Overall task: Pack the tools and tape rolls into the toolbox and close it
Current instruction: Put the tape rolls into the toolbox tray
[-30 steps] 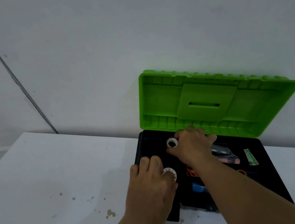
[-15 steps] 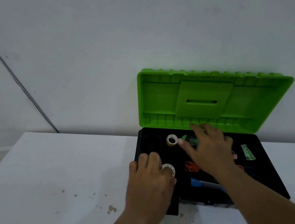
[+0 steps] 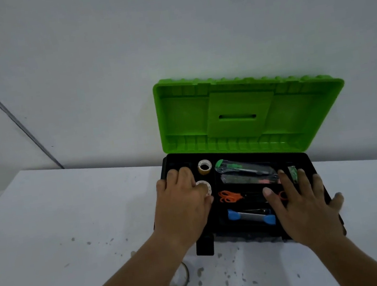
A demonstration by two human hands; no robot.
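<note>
So the toolbox (image 3: 235, 158) sits open on a white, stained table (image 3: 60, 221) right up against the wall, black base with the bright green lid (image 3: 244, 113) standing up behind it. Left hand (image 3: 182, 206) lies flat over the left end of the tray, fingers loosely spread, covering most of a white tape roll (image 3: 205, 186); can't really tell if it's gripping the roll or just resting on it. A second tape roll (image 3: 204, 166), tan with a white core, stands just behind it in the same left section. Right hand (image 3: 305, 208) is splayed open over the right end of the box, palm down, not holding anything. Between the hands you can see a green-tipped utility knife (image 3: 234, 166), orange-handled scissors (image 3: 230, 196) and a blue-handled tool (image 3: 251, 216) lying in the tray. Something small and green (image 3: 292, 171) sits at the far right. There's also a clear ring-shaped thing (image 3: 180, 279) on the table under the left forearm, partly hidden.
</note>
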